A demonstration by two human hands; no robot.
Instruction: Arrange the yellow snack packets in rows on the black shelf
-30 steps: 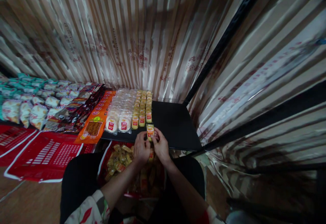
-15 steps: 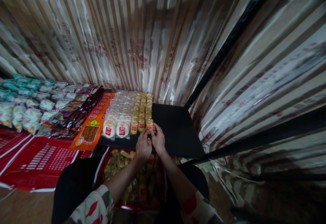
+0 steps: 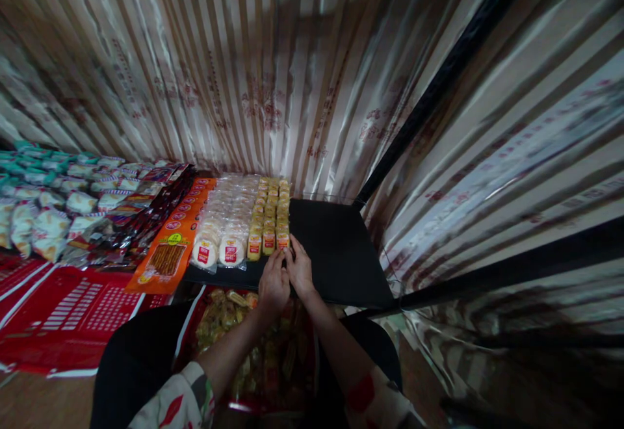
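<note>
Head view: One yellow packet (image 3: 283, 240), located at the fingertips of both hands, at the near end of the rightmost yellow row. Its near edge is met by the left hand (image 3: 273, 288) and the right hand (image 3: 301, 273); whether it is pinched or merely touched cannot be told. Left of the fingertips: white round packets (image 3: 231, 251), then an orange bag (image 3: 168, 255). Right: black shelf surface (image 3: 336, 240). Below: loose yellow packets (image 3: 217, 315).

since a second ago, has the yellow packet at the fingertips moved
Yes: judged against the black shelf, the yellow packet has moved away from the shelf's front edge, toward the striped curtain.
</note>
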